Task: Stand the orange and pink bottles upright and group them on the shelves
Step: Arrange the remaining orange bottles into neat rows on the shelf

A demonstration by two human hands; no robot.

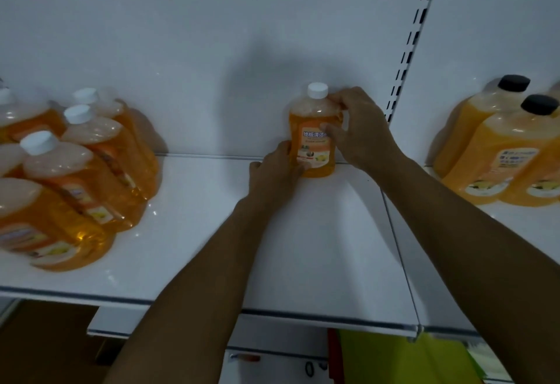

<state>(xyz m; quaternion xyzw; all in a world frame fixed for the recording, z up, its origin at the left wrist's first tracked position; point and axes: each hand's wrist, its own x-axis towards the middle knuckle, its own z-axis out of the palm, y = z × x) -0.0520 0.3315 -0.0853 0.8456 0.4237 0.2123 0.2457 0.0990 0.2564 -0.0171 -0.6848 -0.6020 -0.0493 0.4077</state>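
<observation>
Passing the grouped white-capped bottles point(75, 171), I'm steadying the orange bottle point(313, 135) upright at the shelf point(194, 232) back, my left hand point(272, 171) fingers pressing its base, my right hand point(357, 129) clamping its shoulder. I'm judging it best to keep it vertical while sliding.

I see white shelf point(318, 247) | lone orange bottle point(313, 135) upright at back | white-capped bottles point(78, 171) clustered left | black-capped bottles point(500, 147) right
</observation>
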